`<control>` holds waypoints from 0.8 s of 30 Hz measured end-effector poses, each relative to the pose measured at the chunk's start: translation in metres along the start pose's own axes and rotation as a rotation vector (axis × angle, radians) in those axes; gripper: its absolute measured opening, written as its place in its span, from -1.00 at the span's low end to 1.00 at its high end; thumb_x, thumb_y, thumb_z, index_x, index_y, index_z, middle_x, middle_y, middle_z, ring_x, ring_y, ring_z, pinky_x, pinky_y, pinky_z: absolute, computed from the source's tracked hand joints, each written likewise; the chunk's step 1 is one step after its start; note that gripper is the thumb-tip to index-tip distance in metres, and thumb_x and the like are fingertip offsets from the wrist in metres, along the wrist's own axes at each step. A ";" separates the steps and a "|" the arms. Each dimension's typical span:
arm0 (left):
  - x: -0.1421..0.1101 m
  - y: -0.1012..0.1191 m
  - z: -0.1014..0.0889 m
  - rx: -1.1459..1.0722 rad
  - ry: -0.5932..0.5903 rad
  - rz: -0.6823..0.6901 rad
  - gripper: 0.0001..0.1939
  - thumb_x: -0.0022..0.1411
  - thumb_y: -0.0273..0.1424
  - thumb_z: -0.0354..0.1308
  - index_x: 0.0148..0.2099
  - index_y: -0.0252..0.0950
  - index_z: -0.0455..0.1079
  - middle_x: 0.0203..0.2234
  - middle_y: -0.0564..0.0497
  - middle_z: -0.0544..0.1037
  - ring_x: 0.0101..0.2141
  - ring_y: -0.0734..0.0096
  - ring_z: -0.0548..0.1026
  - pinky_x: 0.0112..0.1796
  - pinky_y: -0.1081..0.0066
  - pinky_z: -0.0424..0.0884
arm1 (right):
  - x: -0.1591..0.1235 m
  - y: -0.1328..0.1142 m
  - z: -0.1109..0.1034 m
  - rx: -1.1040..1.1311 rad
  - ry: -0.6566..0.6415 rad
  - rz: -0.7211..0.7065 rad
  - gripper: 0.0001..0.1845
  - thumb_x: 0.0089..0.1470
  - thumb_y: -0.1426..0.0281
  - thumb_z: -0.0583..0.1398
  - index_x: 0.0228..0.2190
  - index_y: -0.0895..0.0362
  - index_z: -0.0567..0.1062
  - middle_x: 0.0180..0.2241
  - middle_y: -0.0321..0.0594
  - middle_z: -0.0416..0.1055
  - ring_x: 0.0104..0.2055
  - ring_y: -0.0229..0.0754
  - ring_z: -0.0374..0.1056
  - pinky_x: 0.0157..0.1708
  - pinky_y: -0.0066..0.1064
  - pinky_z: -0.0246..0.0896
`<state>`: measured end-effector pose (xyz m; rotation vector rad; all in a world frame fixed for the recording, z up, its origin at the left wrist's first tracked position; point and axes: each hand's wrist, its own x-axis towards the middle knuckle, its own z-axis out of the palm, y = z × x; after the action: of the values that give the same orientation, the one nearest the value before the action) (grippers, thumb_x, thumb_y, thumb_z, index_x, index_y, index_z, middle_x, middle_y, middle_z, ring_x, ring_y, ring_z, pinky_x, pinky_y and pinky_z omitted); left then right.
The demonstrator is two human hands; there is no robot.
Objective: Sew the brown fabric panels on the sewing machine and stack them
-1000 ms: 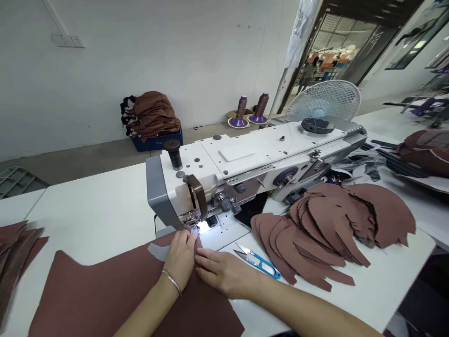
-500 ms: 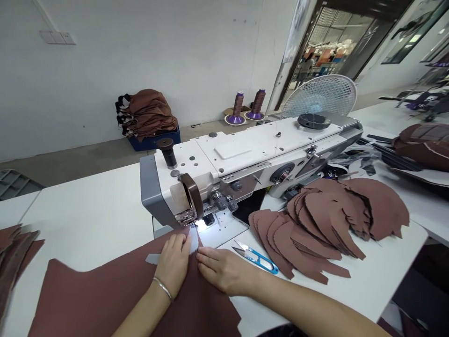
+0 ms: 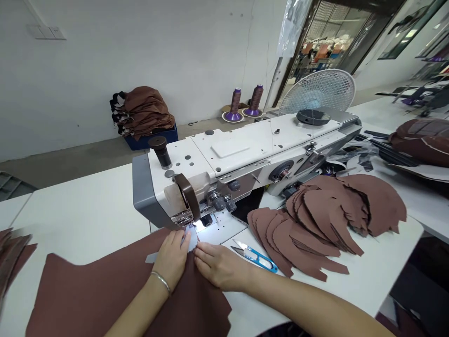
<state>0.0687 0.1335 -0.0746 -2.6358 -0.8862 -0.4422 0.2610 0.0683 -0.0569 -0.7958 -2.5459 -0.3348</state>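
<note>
A large brown leather-like sheet (image 3: pixel 105 281) is spread in front of the sewing machine (image 3: pixel 210 159), its far edge at the lit needle area. A pale grey-white strip (image 3: pixel 191 240) lies on the sheet under the presser foot, partly covered by my fingers. My left hand (image 3: pixel 172 256), a bangle on its wrist, lies flat on the sheet and strip, fingers stretched toward the needle. Close beside it, my right hand (image 3: pixel 219 266) has its fingers together on the sheet's right edge, thumb hidden. Blue-handled thread snips (image 3: pixel 261 260) rest on the table right of that hand.
Stacked brown cut pieces (image 3: pixel 315 224) cover the table's right side. More brown pieces (image 3: pixel 16 257) lie at the far left. Behind the machine stand two thread cones (image 3: pixel 235 105), a fan (image 3: pixel 317 92) and a blue crate (image 3: pixel 150 138) heaped with brown material.
The sheet and both hands stay nearly in place at the needle, with the strip slightly closer under the foot. The whole view has shifted a little.
</note>
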 end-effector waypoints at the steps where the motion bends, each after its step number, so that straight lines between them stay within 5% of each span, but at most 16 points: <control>1: -0.001 -0.003 0.002 -0.006 0.001 -0.001 -0.65 0.21 -0.63 -0.14 -0.05 -0.43 0.38 -0.29 -0.16 0.41 -0.30 0.24 0.32 -0.29 0.30 0.38 | -0.001 -0.001 0.000 -0.004 0.001 -0.002 -0.73 0.19 0.55 0.01 -0.20 0.44 0.46 -0.11 0.14 0.43 -0.04 0.00 0.36 0.10 -0.19 0.20; 10: 0.003 -0.030 -0.002 -0.050 0.158 0.232 -0.66 0.29 -0.58 -0.21 -0.06 -0.39 0.36 -0.27 -0.14 0.48 -0.29 0.30 0.39 -0.30 0.34 0.33 | -0.008 -0.006 0.000 -0.034 -0.006 -0.008 -0.71 0.19 0.53 0.03 -0.14 0.46 0.43 -0.02 0.19 0.38 0.05 0.03 0.33 0.18 -0.17 0.12; 24: 0.006 -0.038 0.004 -0.049 0.059 0.284 -0.58 0.32 -0.55 -0.27 -0.08 -0.37 0.43 -0.22 -0.18 0.52 -0.24 0.31 0.44 -0.25 0.33 0.35 | 0.004 0.004 0.000 -0.133 -0.086 -0.053 -0.64 0.20 0.48 0.00 -0.10 0.50 0.40 -0.02 0.22 0.37 0.04 0.06 0.33 0.22 -0.11 0.02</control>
<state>0.0506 0.1670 -0.0681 -2.7210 -0.4778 -0.4694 0.2605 0.0733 -0.0550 -0.8080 -2.6513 -0.5022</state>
